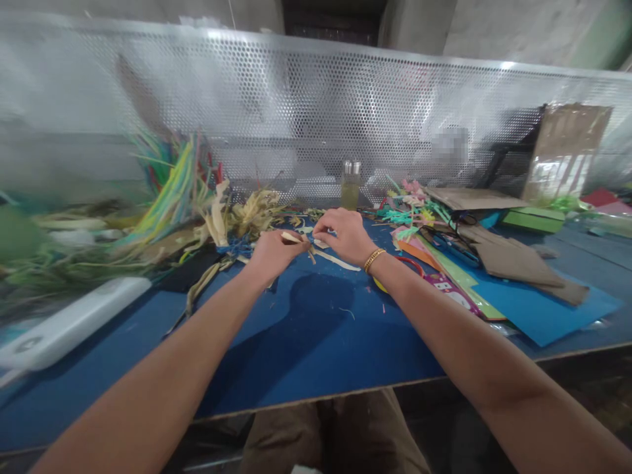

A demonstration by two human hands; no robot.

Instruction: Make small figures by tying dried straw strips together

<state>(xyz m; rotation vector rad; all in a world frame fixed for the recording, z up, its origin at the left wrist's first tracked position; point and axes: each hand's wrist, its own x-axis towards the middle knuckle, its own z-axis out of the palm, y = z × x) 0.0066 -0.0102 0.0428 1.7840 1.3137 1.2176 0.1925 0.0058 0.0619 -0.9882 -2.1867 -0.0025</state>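
Both my arms reach out over a blue table [306,342]. My left hand [271,253] is closed in a pinch on one end of a pale dried husk strip [336,258]. My right hand [345,234], with a gold bangle on the wrist, has its fingers pinched on the same strip right beside the left hand. The free end of the strip trails to the right and lies on the table. Both hands hover just above the table's middle, close to a heap of dried husks [254,214].
Coloured strips and straws [170,187] pile up at the left by a white flat device [69,322]. A small glass jar [351,185] stands at the back. Coloured paper, scissors [451,237], cardboard [513,260] and blue sheets lie at the right. A perforated metal screen [316,105] walls the far edge.
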